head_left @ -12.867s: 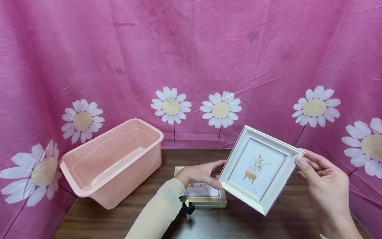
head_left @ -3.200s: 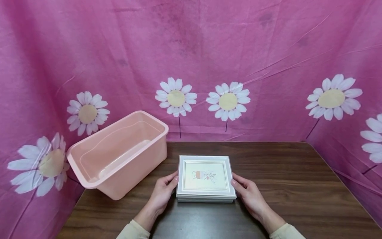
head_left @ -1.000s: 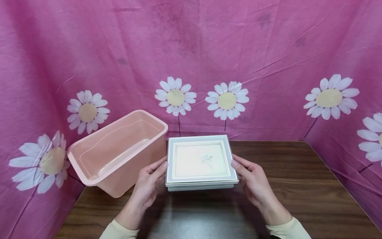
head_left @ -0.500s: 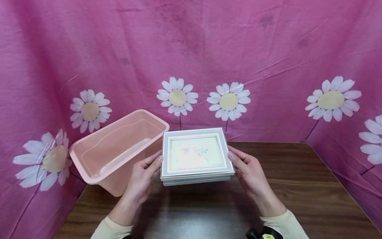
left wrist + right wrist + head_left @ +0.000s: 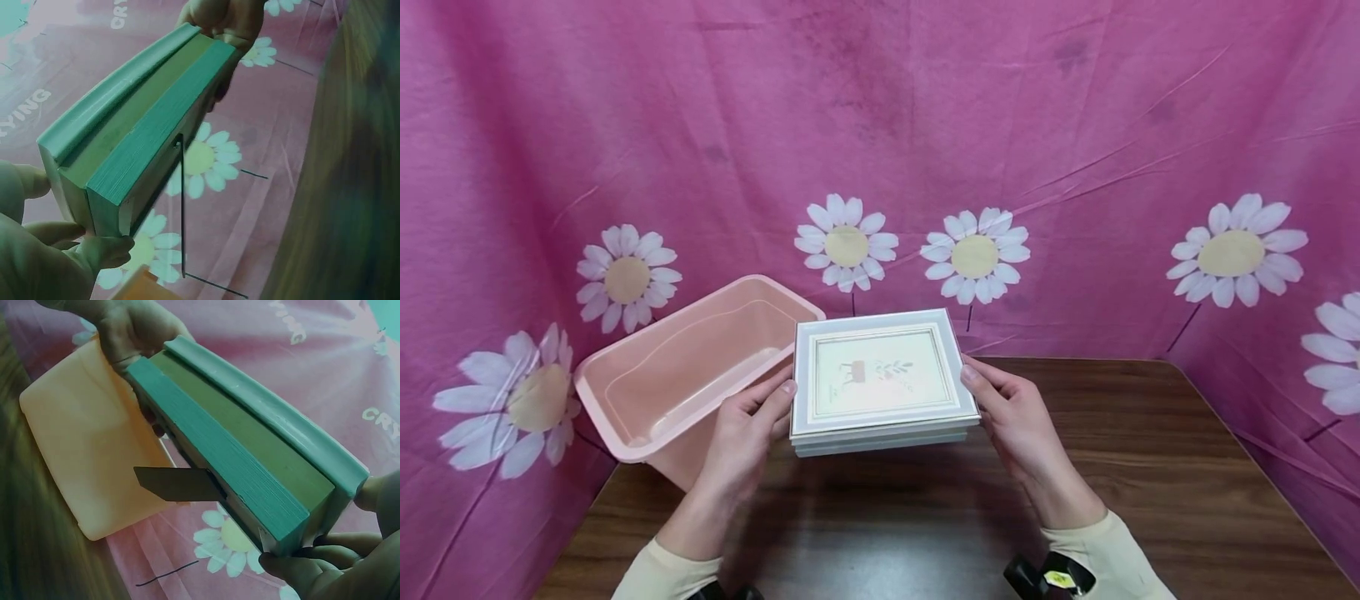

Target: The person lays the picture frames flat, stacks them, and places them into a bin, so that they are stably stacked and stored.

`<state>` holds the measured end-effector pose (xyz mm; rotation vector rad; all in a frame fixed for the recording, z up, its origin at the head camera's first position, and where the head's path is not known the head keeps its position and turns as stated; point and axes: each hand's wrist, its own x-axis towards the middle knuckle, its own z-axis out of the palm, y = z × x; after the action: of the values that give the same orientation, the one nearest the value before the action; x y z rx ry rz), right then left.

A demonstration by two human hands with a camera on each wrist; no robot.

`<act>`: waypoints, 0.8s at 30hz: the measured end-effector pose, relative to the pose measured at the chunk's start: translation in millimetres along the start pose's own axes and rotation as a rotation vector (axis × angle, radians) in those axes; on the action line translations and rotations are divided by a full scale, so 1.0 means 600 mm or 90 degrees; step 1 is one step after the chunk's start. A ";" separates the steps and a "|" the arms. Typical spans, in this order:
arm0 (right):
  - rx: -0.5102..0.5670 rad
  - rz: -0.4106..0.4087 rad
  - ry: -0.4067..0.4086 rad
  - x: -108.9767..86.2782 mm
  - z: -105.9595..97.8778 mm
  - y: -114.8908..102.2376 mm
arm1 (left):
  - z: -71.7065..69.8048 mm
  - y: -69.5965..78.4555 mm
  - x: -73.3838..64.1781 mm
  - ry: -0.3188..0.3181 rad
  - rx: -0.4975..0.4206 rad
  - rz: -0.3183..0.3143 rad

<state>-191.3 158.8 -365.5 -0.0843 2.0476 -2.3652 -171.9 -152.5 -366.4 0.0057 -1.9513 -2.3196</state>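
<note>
A stack of three picture frames (image 5: 880, 373) is held above the table, tilted a little. The top frame is white, with a print of a plant in a brown pot on legs. My left hand (image 5: 745, 429) grips its left end, thumb on the top edge and fingers below. At the other end, my right hand (image 5: 1015, 421) grips in the same way. In the right wrist view a thin stand leg (image 5: 178, 483) sticks out from the underside of the lowest frame. The stack overlaps the right corner of a pink plastic bin (image 5: 677, 358) in the head view.
The bin stands at the left on a dark wood table (image 5: 1157, 467); its inside shows nothing in it. A pink cloth (image 5: 880, 100) printed with daisies hangs behind and along both sides. Each wrist carries a black strapped device (image 5: 1056, 577).
Earlier both hands held a single white frame beside others on the table. Later they gripped the whole stack there, then raised it. Over the last second it has moved left and up.
</note>
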 end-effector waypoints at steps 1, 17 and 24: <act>-0.002 0.002 0.002 0.001 0.001 0.000 | -0.001 0.003 0.000 -0.004 0.002 0.005; -0.062 -0.005 -0.005 0.032 0.025 -0.018 | -0.021 0.035 0.007 -0.004 0.043 0.031; -0.083 -0.022 -0.014 0.040 0.040 -0.028 | -0.030 0.048 0.010 0.018 0.051 0.053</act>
<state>-213.8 136.6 -344.6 -0.1472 2.2065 -2.2372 -174.1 -175.6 -341.0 -0.0354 -1.9900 -2.1765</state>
